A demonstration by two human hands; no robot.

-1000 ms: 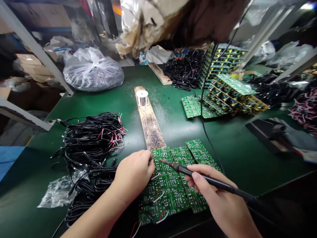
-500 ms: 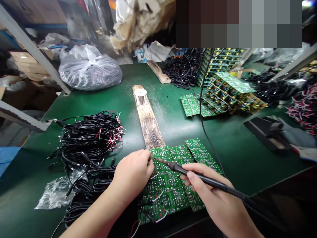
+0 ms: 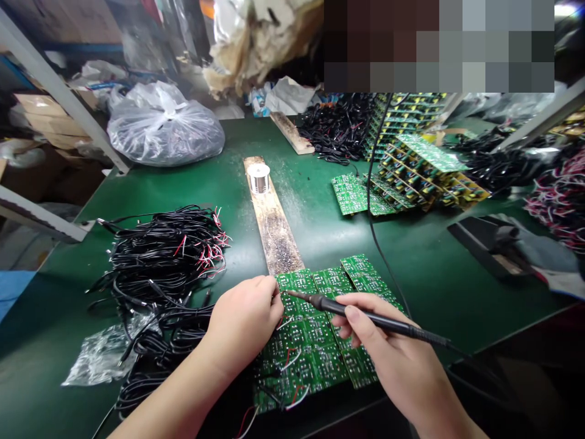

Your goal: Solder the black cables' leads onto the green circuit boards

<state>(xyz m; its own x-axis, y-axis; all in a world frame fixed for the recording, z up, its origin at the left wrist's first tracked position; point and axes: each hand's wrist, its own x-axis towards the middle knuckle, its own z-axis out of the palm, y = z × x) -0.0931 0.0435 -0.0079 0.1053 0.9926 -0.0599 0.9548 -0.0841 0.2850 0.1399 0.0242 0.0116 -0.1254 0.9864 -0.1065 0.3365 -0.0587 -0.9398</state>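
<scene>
Right hand (image 3: 388,347): shifted slightly up the boards since the earlier frames, its soldering iron (image 3: 361,314) now lying flatter. Grip: narrow, pen-style, thumb and fingers closed around the iron's black handle. Iron tip: over the top-left board, just beside the other hand's fingertips.

Left hand (image 3: 242,323): curled, fingertips at the upper edge of the nearest boards (whether they pinch a lead is hidden, so the grip cannot be told).

Green circuit boards (image 3: 297,366): laid side by side and overlapping on the bench, directly under both hands, with red and white leads on them.

Also present: black wires (image 3: 164,256), bundled with red and white ends, left of the left hand; clear plastic bag (image 3: 100,356) under their near side; scorched wooden plank (image 3: 274,225) reaching the boards' far edge; solder spool (image 3: 258,178) on that plank; stacked component-loaded boards (image 3: 425,171) farther off on the green bench (image 3: 425,274).
</scene>
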